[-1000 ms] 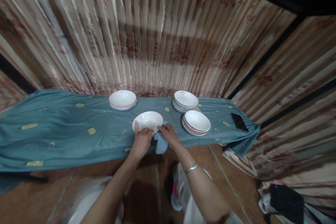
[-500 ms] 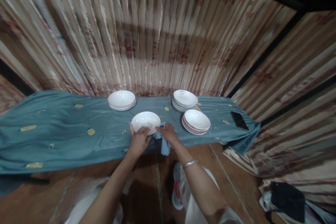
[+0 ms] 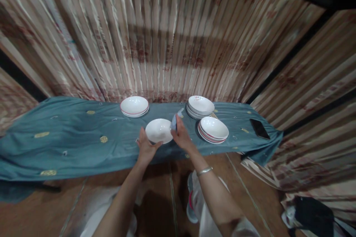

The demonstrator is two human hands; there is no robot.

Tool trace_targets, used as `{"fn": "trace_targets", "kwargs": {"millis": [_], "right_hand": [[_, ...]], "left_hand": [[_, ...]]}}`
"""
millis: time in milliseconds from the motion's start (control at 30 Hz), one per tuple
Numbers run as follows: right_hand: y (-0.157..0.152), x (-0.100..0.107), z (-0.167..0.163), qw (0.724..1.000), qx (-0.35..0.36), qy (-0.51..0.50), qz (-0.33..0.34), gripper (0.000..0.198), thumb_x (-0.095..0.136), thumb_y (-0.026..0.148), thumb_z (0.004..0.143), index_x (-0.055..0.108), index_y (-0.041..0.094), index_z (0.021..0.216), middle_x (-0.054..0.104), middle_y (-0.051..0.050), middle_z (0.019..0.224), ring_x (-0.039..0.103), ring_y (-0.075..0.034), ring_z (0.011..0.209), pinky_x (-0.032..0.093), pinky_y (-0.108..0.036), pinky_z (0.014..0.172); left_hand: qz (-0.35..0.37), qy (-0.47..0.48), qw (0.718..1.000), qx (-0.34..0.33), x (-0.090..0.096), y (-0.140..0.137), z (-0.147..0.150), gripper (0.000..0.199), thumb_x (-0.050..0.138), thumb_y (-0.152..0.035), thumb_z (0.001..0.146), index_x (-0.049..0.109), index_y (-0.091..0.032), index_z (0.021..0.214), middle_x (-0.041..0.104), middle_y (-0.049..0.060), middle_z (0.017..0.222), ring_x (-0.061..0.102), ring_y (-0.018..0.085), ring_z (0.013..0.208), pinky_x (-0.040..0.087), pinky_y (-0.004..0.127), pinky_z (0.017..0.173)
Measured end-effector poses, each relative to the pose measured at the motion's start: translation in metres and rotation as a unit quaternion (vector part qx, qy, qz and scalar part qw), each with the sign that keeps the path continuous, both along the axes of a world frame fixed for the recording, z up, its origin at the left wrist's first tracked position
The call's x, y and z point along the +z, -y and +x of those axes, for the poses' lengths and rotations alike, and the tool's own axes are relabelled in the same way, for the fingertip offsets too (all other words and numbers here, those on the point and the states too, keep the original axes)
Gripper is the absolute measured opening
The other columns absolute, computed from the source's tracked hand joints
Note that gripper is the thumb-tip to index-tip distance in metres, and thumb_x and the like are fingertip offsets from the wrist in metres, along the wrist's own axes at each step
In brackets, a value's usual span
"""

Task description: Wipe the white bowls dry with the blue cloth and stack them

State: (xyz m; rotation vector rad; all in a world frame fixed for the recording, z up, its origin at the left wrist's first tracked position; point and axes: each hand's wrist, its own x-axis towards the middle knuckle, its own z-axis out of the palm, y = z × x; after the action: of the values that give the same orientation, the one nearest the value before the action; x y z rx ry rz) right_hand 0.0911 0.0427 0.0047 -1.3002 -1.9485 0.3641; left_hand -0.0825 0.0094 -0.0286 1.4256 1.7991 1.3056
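Note:
A white plate, deep like a shallow bowl, is tilted a little at the table's front part. My left hand grips its left and near rim, thumb along the near edge. At the plate's right rim is my right hand, closed on a light blue cloth that bunches up beside the rim. Whether the plate rests on the table or is just above it, I cannot tell.
A blue-green cloth with yellow patterns covers the long table. Stacked plates stand back left, back right and front right. A black phone lies at the right end. Pleated curtains hang behind.
My right hand has brought the cloth up from below the near rim to the plate's right side. My left fingers have shifted along the left rim. The view has swung slightly left.

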Motion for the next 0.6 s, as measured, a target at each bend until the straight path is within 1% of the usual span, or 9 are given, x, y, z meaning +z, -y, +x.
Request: {"fn": "trace_targets", "kwargs": {"millis": [33, 100, 200, 300, 400, 467, 533, 600], "right_hand": [[-0.001, -0.004, -0.004, 0.999, 0.006, 0.051, -0.007, 0.065, 0.041, 0.019, 0.085, 0.023, 0.003, 0.145, 0.036, -0.021, 0.147, 0.03, -0.026, 0.139, 0.029, -0.043, 0.111], [-0.004, -0.01, -0.009, 0.989, -0.008, 0.146, -0.016, 0.058, 0.037, 0.008, 0.084, 0.034, 0.001, 0.141, 0.045, -0.023, 0.14, 0.037, -0.026, 0.133, 0.03, -0.042, 0.109], [-0.008, -0.009, -0.014, 0.972, -0.052, 0.231, -0.013, 0.047, 0.034, 0.004, 0.086, 0.049, 0.002, 0.131, 0.059, -0.022, 0.121, 0.05, -0.027, 0.117, 0.035, -0.039, 0.102], [-0.011, -0.004, -0.02, 0.962, -0.092, 0.255, -0.013, 0.041, 0.035, 0.005, 0.088, 0.059, 0.006, 0.12, 0.062, -0.02, 0.111, 0.054, -0.027, 0.104, 0.04, -0.038, 0.093], [-0.016, -0.002, -0.026, 0.958, -0.113, 0.264, -0.009, 0.038, 0.035, 0.003, 0.087, 0.062, 0.007, 0.113, 0.062, -0.02, 0.107, 0.054, -0.026, 0.099, 0.042, -0.037, 0.088], [-0.021, -0.001, -0.033, 0.956, -0.114, 0.271, -0.002, 0.037, 0.035, 0.002, 0.086, 0.062, 0.006, 0.112, 0.062, -0.02, 0.105, 0.053, -0.026, 0.099, 0.042, -0.037, 0.089], [-0.028, -0.001, -0.041, 0.955, -0.108, 0.277, 0.001, 0.036, 0.036, 0.002, 0.086, 0.061, 0.005, 0.112, 0.062, -0.02, 0.105, 0.054, -0.026, 0.099, 0.041, -0.037, 0.092], [-0.034, -0.001, -0.051, 0.958, -0.093, 0.272, -0.005, 0.037, 0.037, 0.004, 0.086, 0.059, 0.003, 0.116, 0.062, -0.021, 0.107, 0.054, -0.026, 0.102, 0.04, -0.037, 0.096]], "left_hand": [[-0.001, 0.033, 0.999, 0.002, -0.002, -0.001, -0.001, 0.116, 0.083, -0.03, 0.05, 0.021, -0.009, 0.145, 0.029, 0.026, 0.151, 0.023, 0.037, 0.141, 0.016, 0.053, 0.113], [0.002, 0.092, 0.996, 0.004, -0.005, -0.003, -0.001, 0.117, 0.085, -0.029, 0.044, 0.026, -0.012, 0.143, 0.039, 0.021, 0.146, 0.032, 0.035, 0.137, 0.023, 0.049, 0.112], [-0.003, 0.153, 0.988, 0.002, -0.008, -0.003, -0.002, 0.109, 0.086, -0.027, 0.04, 0.036, -0.015, 0.137, 0.051, 0.016, 0.137, 0.041, 0.034, 0.132, 0.03, 0.046, 0.11], [-0.004, 0.189, 0.982, -0.027, -0.009, -0.002, -0.001, 0.097, 0.084, -0.027, 0.044, 0.042, -0.015, 0.131, 0.06, 0.013, 0.125, 0.051, 0.032, 0.122, 0.035, 0.046, 0.107], [0.012, 0.209, 0.977, -0.051, -0.011, -0.001, -0.001, 0.09, 0.082, -0.026, 0.048, 0.044, -0.017, 0.129, 0.066, 0.008, 0.113, 0.059, 0.03, 0.111, 0.04, 0.046, 0.101], [0.019, 0.217, 0.974, -0.057, -0.011, 0.0, 0.0, 0.089, 0.082, -0.025, 0.049, 0.044, -0.017, 0.129, 0.067, 0.007, 0.109, 0.06, 0.028, 0.107, 0.043, 0.045, 0.098], [0.021, 0.224, 0.973, -0.054, -0.009, 0.0, 0.0, 0.089, 0.082, -0.024, 0.048, 0.044, -0.017, 0.129, 0.066, 0.008, 0.11, 0.06, 0.028, 0.106, 0.044, 0.043, 0.097], [0.023, 0.229, 0.972, -0.054, -0.008, 0.001, 0.001, 0.087, 0.082, -0.024, 0.048, 0.045, -0.017, 0.127, 0.065, 0.008, 0.111, 0.06, 0.028, 0.106, 0.044, 0.043, 0.096]]}}
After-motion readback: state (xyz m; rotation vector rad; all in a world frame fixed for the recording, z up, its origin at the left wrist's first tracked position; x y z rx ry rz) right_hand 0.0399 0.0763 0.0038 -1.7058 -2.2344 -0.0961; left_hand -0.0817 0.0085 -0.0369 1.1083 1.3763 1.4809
